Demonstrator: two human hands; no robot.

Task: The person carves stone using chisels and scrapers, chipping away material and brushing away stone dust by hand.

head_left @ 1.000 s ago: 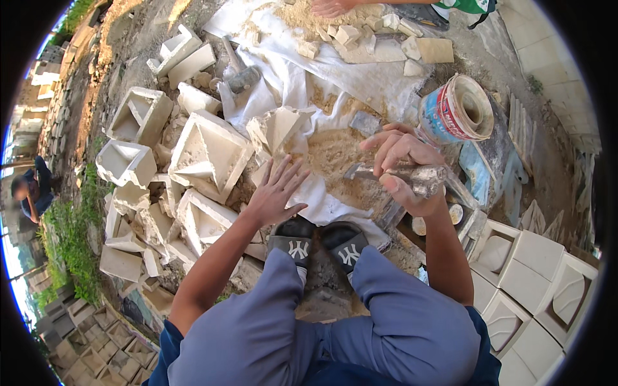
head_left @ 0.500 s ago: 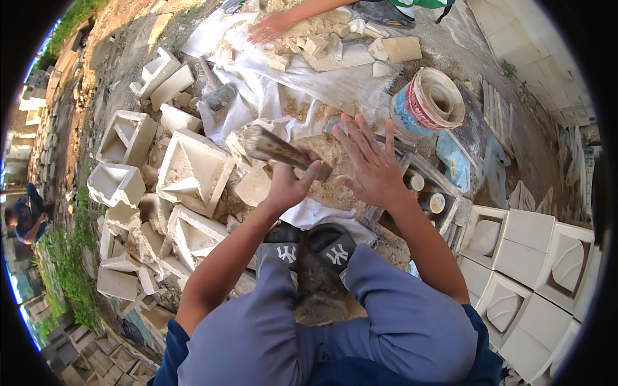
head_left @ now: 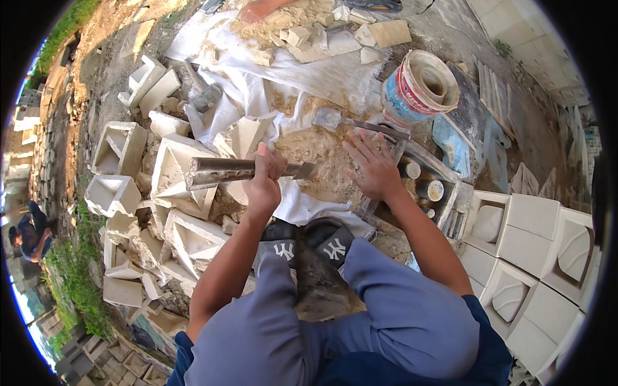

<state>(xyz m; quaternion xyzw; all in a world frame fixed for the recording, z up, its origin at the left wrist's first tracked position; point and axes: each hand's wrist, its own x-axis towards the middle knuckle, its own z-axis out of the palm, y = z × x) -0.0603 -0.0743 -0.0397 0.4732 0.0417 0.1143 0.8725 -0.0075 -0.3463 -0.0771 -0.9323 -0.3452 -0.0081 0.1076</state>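
My left hand point(head_left: 265, 177) is closed round a thick, dark, bar-shaped tool point(head_left: 222, 172) with a flat end point(head_left: 302, 170) pointing right; its exact kind is unclear. The tool lies level above the sand and broken blocks. My right hand point(head_left: 373, 164) is open, fingers stretched out, palm down over the right side of a sand heap point(head_left: 315, 154). Just beyond its fingertips lies a tool with a flat grey blade point(head_left: 329, 118) and a long dark shaft point(head_left: 380, 127). Whether the fingers touch that shaft I cannot tell.
Broken hollow pale blocks point(head_left: 183, 170) crowd the left, with a hammer point(head_left: 207, 98) beyond them on a white sheet point(head_left: 248, 83). A bucket point(head_left: 402, 96) and a wooden box of cylinders point(head_left: 450, 212) stand right. Patterned blocks point(head_left: 531, 222) fill the lower right. Another person's arm point(head_left: 261, 9) reaches in above.
My left hand has moved left, and its tool has swung from slanting to nearly level. My right hand has come down and nearer, uncovering the flat-bladed tool. The other person's hand has shifted up.
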